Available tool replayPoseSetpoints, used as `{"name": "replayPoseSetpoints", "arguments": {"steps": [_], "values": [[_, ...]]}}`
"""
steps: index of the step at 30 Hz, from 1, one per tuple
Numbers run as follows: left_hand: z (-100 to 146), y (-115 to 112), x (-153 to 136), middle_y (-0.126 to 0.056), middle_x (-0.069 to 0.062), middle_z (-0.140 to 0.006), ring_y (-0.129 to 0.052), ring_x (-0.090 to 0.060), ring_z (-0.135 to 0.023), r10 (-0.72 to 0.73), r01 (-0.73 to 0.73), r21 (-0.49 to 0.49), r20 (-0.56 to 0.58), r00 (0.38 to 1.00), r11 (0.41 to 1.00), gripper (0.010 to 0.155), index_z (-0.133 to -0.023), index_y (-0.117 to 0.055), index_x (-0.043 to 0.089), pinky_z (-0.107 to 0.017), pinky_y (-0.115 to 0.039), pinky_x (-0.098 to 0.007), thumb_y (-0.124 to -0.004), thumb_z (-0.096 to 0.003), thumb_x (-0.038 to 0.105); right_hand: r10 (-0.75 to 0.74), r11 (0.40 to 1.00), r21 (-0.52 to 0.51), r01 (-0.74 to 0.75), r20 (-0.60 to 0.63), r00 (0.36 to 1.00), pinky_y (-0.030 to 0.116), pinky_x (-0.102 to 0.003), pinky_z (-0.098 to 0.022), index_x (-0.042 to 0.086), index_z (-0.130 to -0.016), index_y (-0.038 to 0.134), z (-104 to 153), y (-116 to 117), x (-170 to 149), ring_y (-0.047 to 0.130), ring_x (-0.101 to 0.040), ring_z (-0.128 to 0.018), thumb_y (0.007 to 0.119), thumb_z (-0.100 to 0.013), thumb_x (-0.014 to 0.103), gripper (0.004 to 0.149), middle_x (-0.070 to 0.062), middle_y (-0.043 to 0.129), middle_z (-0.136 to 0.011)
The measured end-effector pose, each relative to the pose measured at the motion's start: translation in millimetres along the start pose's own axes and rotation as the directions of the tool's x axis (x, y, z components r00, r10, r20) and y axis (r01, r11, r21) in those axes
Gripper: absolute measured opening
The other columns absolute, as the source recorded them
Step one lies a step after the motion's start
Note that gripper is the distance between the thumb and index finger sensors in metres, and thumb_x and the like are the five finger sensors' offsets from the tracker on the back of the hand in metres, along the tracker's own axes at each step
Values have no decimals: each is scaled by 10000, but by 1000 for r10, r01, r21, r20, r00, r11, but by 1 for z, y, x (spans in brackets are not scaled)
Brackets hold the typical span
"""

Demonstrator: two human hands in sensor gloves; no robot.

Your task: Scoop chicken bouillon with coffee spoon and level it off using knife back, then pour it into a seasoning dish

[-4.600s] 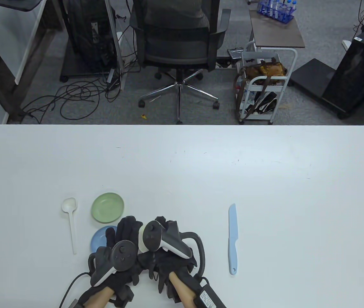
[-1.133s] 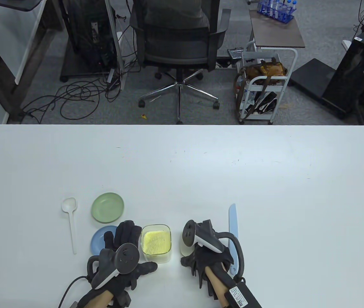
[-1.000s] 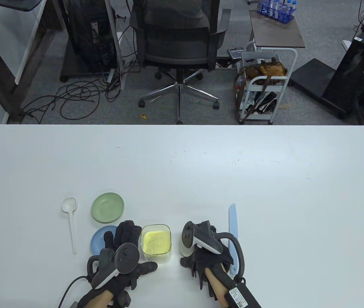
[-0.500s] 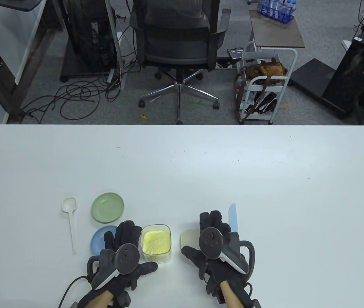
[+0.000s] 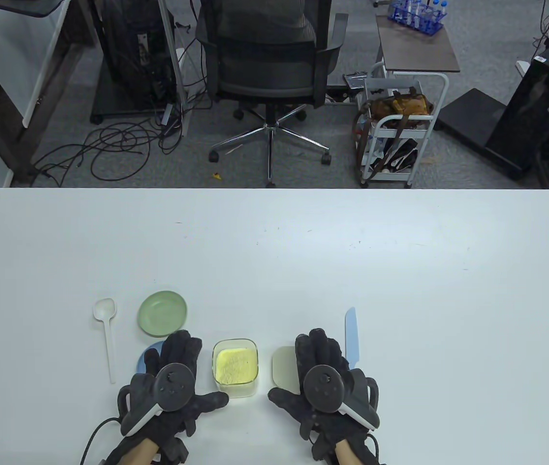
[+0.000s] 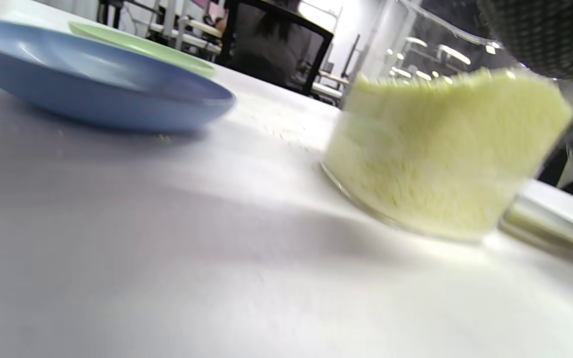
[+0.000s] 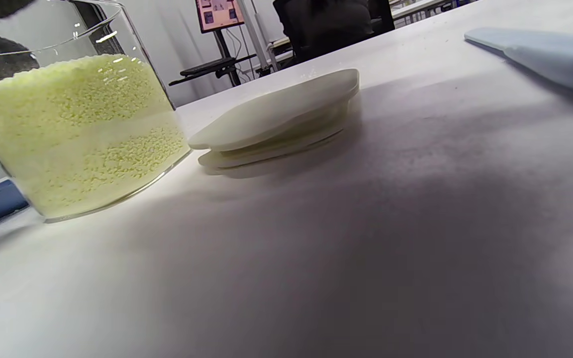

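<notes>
A clear container of yellow chicken bouillon (image 5: 235, 365) stands open near the table's front edge; it also shows in both wrist views (image 6: 440, 149) (image 7: 77, 134). Its cream lid (image 5: 283, 365) (image 7: 276, 114) lies just to its right. My left hand (image 5: 182, 368) rests flat and open left of the container, fingers over the blue dish (image 5: 144, 358) (image 6: 92, 84). My right hand (image 5: 318, 363) lies flat and open to the right, fingers partly over the lid. The white spoon (image 5: 105, 339) lies far left, the green seasoning dish (image 5: 163, 312) beside it. The light blue knife (image 5: 351, 334) lies beside my right hand.
The white table (image 5: 274, 252) stretches wide behind the objects. Beyond its far edge stand an office chair (image 5: 269, 63) and a small white cart (image 5: 400, 126) on the floor.
My right hand has let go of the lid, which lies right of the container, and turned palm-down beside it. My left hand has slid slightly left, away from the container.
</notes>
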State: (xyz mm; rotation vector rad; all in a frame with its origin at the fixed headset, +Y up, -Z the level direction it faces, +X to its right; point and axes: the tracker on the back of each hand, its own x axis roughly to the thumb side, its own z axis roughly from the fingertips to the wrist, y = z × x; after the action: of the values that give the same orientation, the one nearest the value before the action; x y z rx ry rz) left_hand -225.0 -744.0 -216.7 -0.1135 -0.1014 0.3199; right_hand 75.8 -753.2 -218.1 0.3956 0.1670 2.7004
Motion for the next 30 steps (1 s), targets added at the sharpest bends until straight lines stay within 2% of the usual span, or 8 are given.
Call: {"name": "replayPoseSetpoints", "arguments": {"steps": [6, 10, 13, 16, 22, 24, 28, 30], "values": [[0, 26, -42, -115, -91, -1190, -213, -348, -1169, 127, -122, 46, -136, 982, 991, 1134, -1089, -226, 208, -774, -153, -654, -806, -256, 714, -7, 1000, 4, 7, 9, 1000, 316, -763, -686, 222, -951, -3, 1, 1, 1, 157, -587, -1002, 690, -417, 677, 986, -143, -95, -1058], [3, 43, -74, -142, -109, -1187, -290, -342, -1161, 147, -122, 103, -289, 946, 987, 1073, -1090, -241, 206, -771, -178, -655, -817, -308, 663, -6, 1000, -8, 6, 18, 1000, 316, -761, -686, 222, -949, -3, 4, 2, 3, 159, -583, -1003, 689, -417, 675, 984, -143, -95, -1057], [4, 49, -96, -232, -126, -1187, -461, -324, -1125, 136, -73, 168, -405, 904, 983, 963, -1088, -302, 210, -777, -280, -646, -838, -370, 564, -16, 1000, -14, 16, 14, 1000, 317, -760, -686, 223, -949, -2, 6, 2, 2, 166, -580, -1004, 689, -418, 673, 981, -142, -94, -1057], [-1, 55, -119, -403, -154, -1160, -690, -292, -994, 101, -12, 182, -491, 865, 983, 892, -1082, -366, 200, -754, -451, -591, -853, -397, 498, -25, 1000, -17, 25, 14, 1000, 316, -758, -688, 225, -949, -3, 6, 1, 1, 166, -576, -1004, 690, -419, 671, 980, -140, -96, -1056], [-28, 52, -159, -747, -174, -954, -884, -222, -701, 22, 21, 60, -630, 777, 998, 758, -1026, -585, 171, -650, -615, -513, -868, -389, 468, -33, 999, -30, 33, 2, 999, 322, -756, -688, 225, -950, 1, 6, 0, -2, 176, -573, -1005, 687, -422, 668, 973, -141, -91, -1057], [-38, 44, -165, -788, -158, -906, -897, -196, -649, -12, -31, -54, -662, 750, 998, 745, -999, -636, 165, -632, -635, -498, -858, -375, 505, -34, 998, -46, 34, -8, 999, 322, -755, -689, 225, -950, 2, 7, -2, -4, 179, -570, -1006, 688, -420, 667, 973, -140, -89, -1058], [-42, 39, -165, -822, -138, -794, -901, -146, -527, -53, 17, -60, -667, 743, 998, 695, -928, -730, 156, -582, -675, -472, -867, -355, 526, -46, 997, -61, 45, -17, 999, 324, -755, -687, 224, -950, 3, 9, -4, -7, 179, -571, -1005, 686, -421, 666, 971, -143, -89, -1057], [-42, 37, -165, -848, -121, -721, -905, -122, -465, -78, 9, -106, -668, 740, 994, 679, -896, -746, 162, -559, -697, -462, -873, -344, 537, -52, 997, -64, 51, -18, 998, 323, -754, -688, 224, -950, 4, 9, -5, -8, 178, -569, -1006, 686, -423, 664, 968, -143, -89, -1056]]}}
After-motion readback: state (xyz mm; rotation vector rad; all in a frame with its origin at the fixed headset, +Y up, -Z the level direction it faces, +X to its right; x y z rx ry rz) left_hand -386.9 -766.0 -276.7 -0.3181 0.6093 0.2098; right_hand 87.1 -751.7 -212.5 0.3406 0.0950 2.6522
